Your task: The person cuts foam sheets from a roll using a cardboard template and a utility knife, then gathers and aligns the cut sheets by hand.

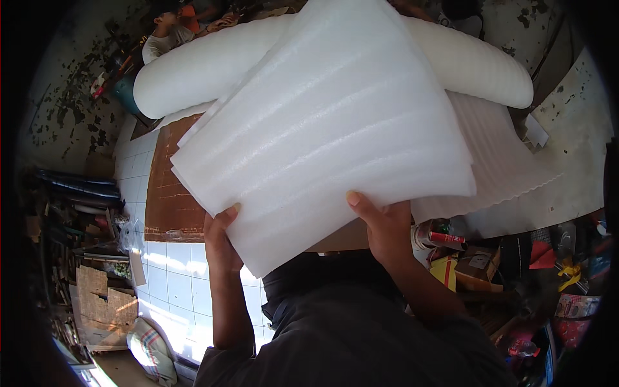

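White foam sheets [335,129], several layers with slightly offset edges, are held up in front of me and tilted. My left hand [222,242] grips their lower left edge, thumb on top and fingers hidden underneath. Along the near edge, further right, my right hand [387,229] pinches the sheets the same way. Behind them lies a big white foam roll [206,64], its middle covered by the sheets. A ribbed length of foam [493,155] spreads out flat at the right, partly under the held sheets.
A brown board [167,187] is on the left of the work surface. Cardboard pieces [100,303] and dark rolls [77,187] crowd the left side. At the lower right sit a cardboard box [478,267] and mixed clutter. Another person [169,35] is beyond the roll.
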{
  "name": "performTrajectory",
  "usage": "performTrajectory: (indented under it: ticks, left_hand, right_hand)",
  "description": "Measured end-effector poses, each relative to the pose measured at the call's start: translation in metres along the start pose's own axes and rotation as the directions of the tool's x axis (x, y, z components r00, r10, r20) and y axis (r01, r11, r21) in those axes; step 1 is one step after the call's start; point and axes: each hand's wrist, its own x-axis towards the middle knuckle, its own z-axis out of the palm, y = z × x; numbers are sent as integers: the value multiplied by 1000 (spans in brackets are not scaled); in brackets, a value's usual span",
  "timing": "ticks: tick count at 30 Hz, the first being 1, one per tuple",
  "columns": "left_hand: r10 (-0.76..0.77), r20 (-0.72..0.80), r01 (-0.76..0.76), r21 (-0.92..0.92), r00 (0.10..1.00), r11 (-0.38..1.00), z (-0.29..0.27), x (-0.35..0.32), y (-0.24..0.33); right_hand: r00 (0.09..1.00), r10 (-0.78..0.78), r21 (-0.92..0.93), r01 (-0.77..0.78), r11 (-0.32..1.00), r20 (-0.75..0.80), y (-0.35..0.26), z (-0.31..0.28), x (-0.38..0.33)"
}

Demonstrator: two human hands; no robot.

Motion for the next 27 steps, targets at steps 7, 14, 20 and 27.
performTrajectory:
  ticks: [7, 14, 20, 27]
  left_hand:
    - [110, -146, -79, 201, 983, 976, -42, -4, 33]
    - [77, -279, 9, 295, 957, 955, -128, 9, 68]
    - [36, -55, -2, 524, 998, 851, -155, 22, 74]
    - [-20, -59, 49, 549, 998, 835, -132, 28, 62]
  right_hand:
    - [993, -111, 109, 115, 987, -39, -45, -19, 27]
    - [928, 165, -264, -76, 961, 333, -37, -12, 22]
    - [785, 478, -473, -272, 838, 395, 4, 9, 10]
    - [802, 241, -432, 24, 902, 546, 24, 29, 22]
